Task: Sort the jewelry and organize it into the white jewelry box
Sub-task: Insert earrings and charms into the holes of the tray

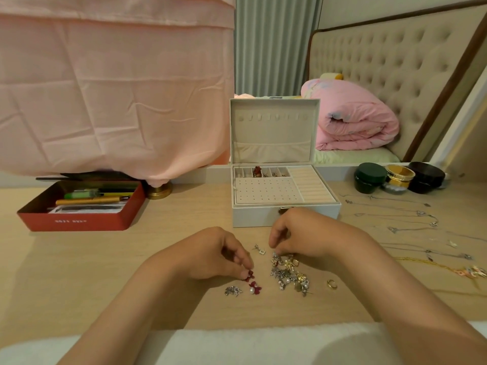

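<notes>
The white jewelry box (284,216) stands open at the table's middle, lid upright, with a red piece (257,171) in one back compartment. In front of it lies a pile of mixed earrings (290,275). My left hand (210,252) pinches a dark red flower earring (249,274) just above the table. A second red flower earring with a pearl (254,289) lies below it, beside a silver earring (233,291). My right hand (300,233) has its fingers curled down at the pile's top; what they touch is hidden. A gold ring (332,283) lies right of the pile.
A red tin of pens (79,219) sits at the left under a pink cloth (113,88). Three jars (398,177) stand at the back right. Several thin necklaces (411,222) lie spread over the right of the table. A white cloth (237,343) covers the near edge.
</notes>
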`<state>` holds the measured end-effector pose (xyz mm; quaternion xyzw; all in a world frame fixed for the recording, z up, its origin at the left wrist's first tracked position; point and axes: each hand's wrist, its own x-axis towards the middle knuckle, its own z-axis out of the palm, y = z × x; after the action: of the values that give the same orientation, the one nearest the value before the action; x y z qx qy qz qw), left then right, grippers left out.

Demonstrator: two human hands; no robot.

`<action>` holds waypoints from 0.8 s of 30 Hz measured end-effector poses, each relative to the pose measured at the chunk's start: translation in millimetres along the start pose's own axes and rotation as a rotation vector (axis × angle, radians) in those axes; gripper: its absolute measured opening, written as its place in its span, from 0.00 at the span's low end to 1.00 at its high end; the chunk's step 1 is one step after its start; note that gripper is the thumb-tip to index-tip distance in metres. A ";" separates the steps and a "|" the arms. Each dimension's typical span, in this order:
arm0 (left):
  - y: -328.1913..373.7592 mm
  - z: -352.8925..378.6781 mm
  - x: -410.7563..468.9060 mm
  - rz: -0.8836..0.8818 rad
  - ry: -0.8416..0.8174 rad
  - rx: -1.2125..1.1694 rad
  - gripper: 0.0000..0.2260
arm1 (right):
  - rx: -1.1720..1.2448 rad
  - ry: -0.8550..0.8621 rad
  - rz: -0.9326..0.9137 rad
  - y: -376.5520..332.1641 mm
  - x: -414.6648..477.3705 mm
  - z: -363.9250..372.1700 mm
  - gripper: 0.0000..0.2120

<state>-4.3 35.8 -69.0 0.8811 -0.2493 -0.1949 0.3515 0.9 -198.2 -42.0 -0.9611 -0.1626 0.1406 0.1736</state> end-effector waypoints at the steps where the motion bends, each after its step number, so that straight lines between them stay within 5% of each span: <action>1: -0.1 0.7 0.6 -0.001 0.016 0.013 0.06 | -0.015 0.011 0.001 -1.2 0.2 0.1 0.06; 11: -2.1 2.1 1.1 -0.026 0.127 -0.005 0.03 | 0.120 -0.037 -0.097 -30.7 -3.8 17.0 0.09; 16: -6.3 -0.9 2.7 -0.039 0.179 -0.089 0.01 | 0.169 0.101 -0.080 -33.3 0.9 26.0 0.11; 24: 9.1 -10.6 -2.4 -0.018 0.352 -0.571 0.07 | 0.731 0.256 -0.100 -30.8 1.2 15.0 0.06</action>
<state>-3.5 36.9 -54.9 0.7693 -0.1124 -0.1046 0.6202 -11.0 -166.1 -44.0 -0.8365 -0.1252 0.0594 0.5301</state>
